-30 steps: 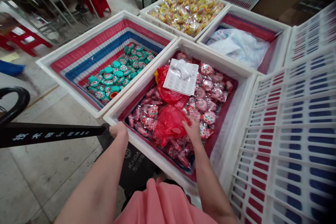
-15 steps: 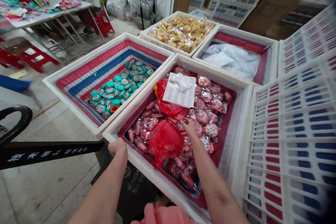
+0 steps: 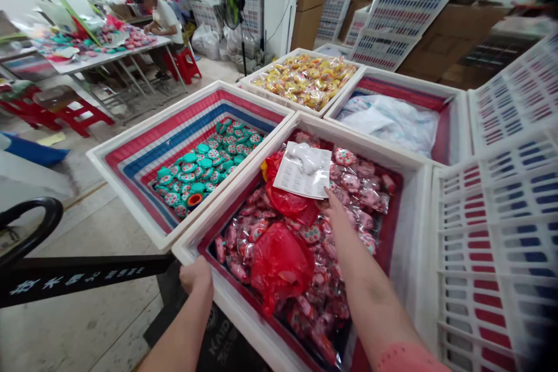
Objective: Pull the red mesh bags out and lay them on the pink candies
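White sheets [image 3: 297, 178]: corner toward right hand [image 3: 335, 207], long axis unclear.

That left hand [image 3: 196, 276] holds the big white bin [image 3: 412, 215]; the right hand [image 3: 335, 204] is by the white paper [image 3: 300, 173], above a red bag [image 3: 281, 264].

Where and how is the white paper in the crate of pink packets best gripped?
Probably pinch the paper by its near right corner, coming from the near right. It lies nearly flat over red plastic, that corner is uncovered, and the right hand is beside it; something clear covers its far part.
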Demonstrator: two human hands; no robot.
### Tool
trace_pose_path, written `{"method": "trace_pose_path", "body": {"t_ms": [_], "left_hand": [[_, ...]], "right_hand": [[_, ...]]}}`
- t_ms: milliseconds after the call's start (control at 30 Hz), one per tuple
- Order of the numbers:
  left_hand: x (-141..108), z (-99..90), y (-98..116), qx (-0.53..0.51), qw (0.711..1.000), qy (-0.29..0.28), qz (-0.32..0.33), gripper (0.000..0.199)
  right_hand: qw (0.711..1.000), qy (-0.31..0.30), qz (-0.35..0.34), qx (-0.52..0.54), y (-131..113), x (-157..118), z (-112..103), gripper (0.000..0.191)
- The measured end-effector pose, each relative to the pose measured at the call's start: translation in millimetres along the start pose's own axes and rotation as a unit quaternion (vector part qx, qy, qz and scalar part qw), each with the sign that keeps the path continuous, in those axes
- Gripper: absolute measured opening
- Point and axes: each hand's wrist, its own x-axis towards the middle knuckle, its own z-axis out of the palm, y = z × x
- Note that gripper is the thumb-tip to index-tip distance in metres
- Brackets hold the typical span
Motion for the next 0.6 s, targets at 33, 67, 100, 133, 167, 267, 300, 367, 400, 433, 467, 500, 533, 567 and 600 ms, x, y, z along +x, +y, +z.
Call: {"method": "trace_pose_path", "body": {"t_ms": [33,67,100,133,167,267,300,367,400,433,467,500,533,567,600], "left_hand": [[1,1.0,-1,0.0,1.0,0.002,0.0,0.044],[2,2.0,-2,0.003,1.0,0.005,-0.001,0.043],[4,2.9,-2,0.006,1.0,0.009,0.0,0.043],[4,3.6,-3,0.01,1.0,0.012,0.001,0.043],[5,4.1,-3,0.015,1.0,0.014,0.004,0.043],[6,3.9,-4,0.027,1.0,0.01,0.007,0.043],[5,3.5,-3,0.027,1.0,0.009,0.006,0.043],[4,2.2,-2,0.022,1.0,0.01,0.004,0.043],[3,1.5,-2,0.018,1.0,0.011,0.003,0.043],[2,0.9,-1,0.014,1.0,0.012,0.002,0.043],[1,0.3,-1,0.011,1.0,0.011,0.001,0.044],[0,-0.3,0,0.008,1.0,0.009,-0.002,0.044],[0,-0.7,0,0.005,1.0,0.008,-0.005,0.044],[-1,-0.9,1,0.002,1.0,0.007,-0.007,0.045],[-1,-1.0,1,0.001,1.0,0.007,-0.009,0.045]], "right_hand": [[1.0,-0.005,0.009,-0.013,-4,2,-1,0.014],[0.999,-0.012,0.017,-0.025,-7,5,-1,0.015],[0.999,-0.02,0.021,-0.036,-9,7,0,0.017],[0.998,-0.027,0.022,-0.046,-9,10,1,0.019],[0.998,-0.035,0.018,-0.054,-9,12,2,0.022],[0.996,-0.054,-0.008,-0.068,-8,13,0,0.029],[0.995,-0.059,-0.019,-0.071,-8,10,-4,0.031],[0.994,-0.067,-0.042,-0.077,-11,1,-20,0.034],[0.993,-0.07,-0.052,-0.08,-13,-6,-32,0.035],[0.992,-0.072,-0.061,-0.083,-16,-14,-47,0.037],[0.991,-0.072,-0.069,-0.086,-19,-23,-65,0.039],[0.991,-0.069,-0.073,-0.09,-22,-31,-84,0.04],[0.991,-0.061,-0.078,-0.092,-24,-39,-105,0.042],[0.991,-0.047,-0.082,-0.096,-27,-46,-125,0.044],[0.99,-0.013,-0.095,-0.107,-28,-51,-145,0.044]]}}
